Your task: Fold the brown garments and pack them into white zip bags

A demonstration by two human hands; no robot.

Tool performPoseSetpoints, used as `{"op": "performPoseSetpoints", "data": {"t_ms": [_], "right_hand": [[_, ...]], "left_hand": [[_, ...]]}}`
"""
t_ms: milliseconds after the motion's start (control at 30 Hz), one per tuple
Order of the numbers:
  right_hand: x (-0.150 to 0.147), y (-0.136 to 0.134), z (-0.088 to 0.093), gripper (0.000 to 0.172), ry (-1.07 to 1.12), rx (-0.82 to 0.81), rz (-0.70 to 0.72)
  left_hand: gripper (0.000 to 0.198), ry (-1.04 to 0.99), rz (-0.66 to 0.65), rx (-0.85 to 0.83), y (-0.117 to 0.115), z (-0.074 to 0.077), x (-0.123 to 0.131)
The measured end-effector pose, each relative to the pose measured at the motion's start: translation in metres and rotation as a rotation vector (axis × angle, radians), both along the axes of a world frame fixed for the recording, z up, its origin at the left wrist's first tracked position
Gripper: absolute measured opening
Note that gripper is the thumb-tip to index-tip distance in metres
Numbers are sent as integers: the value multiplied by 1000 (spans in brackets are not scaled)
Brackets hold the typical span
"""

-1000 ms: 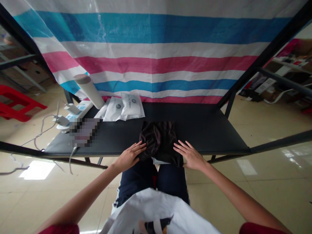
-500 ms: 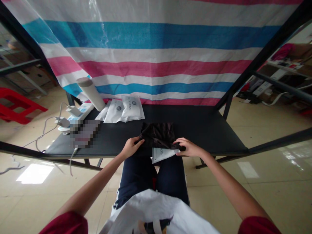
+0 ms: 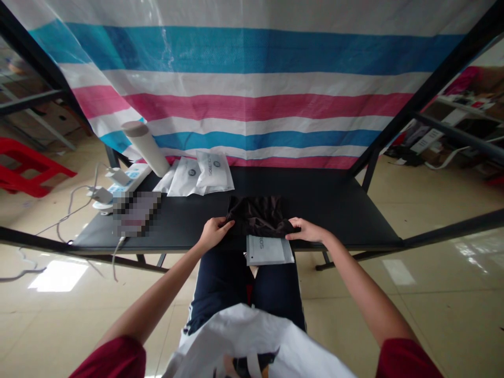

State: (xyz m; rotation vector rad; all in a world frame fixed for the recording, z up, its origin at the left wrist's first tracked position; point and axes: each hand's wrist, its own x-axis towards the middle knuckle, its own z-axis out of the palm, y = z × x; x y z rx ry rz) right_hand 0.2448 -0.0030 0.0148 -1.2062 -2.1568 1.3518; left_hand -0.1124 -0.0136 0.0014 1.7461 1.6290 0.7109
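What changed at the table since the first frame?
The left hand and right hand went from lying flat on the black cloth to holding its sides; its near edge folded back, uncovering a white packet at the table's front edge. The packets behind and the white tube stayed put.

Head cam faces fwd, down at table [image 3: 334, 210].

On the table [image 3: 334, 210], a folded garment [image 3: 255, 215] lies centrally, a flat bag [image 3: 270, 250] just nearer, more bags [image 3: 200, 173] farther left, beside an upright tube [image 3: 144, 148].
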Motion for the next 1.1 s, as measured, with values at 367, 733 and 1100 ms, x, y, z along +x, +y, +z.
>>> {"op": "performPoseSetpoints", "data": {"t_ms": [367,733,1100], "right_hand": [[-18,11,-20,40,-196,203,-522],[-42,58,-27,83,-340,113,-638],[-35,61,-47,53,-102,211,-594]], "left_hand": [[50,118,114,69,19,-1,-2],[41,222,-12,6,69,-12,-8],[25,25,-75,63,63,-11,-6]]}}
